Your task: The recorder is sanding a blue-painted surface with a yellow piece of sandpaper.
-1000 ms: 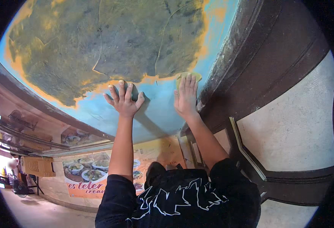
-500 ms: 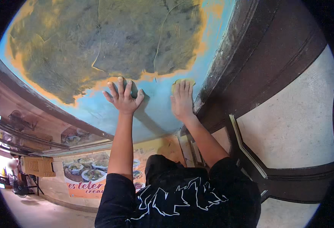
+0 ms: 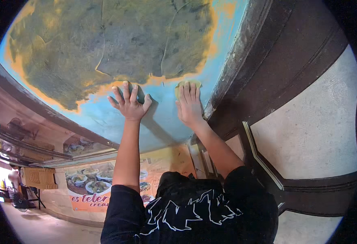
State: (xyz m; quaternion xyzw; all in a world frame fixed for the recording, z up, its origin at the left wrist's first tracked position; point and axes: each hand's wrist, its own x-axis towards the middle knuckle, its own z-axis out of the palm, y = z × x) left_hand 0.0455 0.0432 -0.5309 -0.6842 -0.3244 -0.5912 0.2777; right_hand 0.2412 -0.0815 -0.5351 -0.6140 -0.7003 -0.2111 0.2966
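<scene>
A blue-painted wall surface [image 3: 154,126] has a large dark grey patch [image 3: 125,40] with a ragged orange-yellow border. Against the blue paint just below that border rests my left hand [image 3: 131,106], fingers spread and holding nothing; its fingertips reach the orange edge. My right hand [image 3: 190,107] lies to the right, near the dark frame. Under its close-set, extended fingers is a yellowish piece of sandpaper [image 3: 179,86], pressed against the surface. Most of the sandpaper is hidden by the fingers. Thin cracks run through the grey patch.
A dark brown frame [image 3: 260,69] borders the surface on the right, with pale panels [image 3: 308,122] beyond. Lower left are a food banner [image 3: 91,185], stacked tan plastic chairs [image 3: 39,177] and a fan [image 3: 20,202]. A glossy ledge [image 3: 44,130] runs along the left.
My right hand has slid with the sandpaper a little left and up along the blue paint. My left hand stays spread in nearly the same place; the view has shifted slightly.
</scene>
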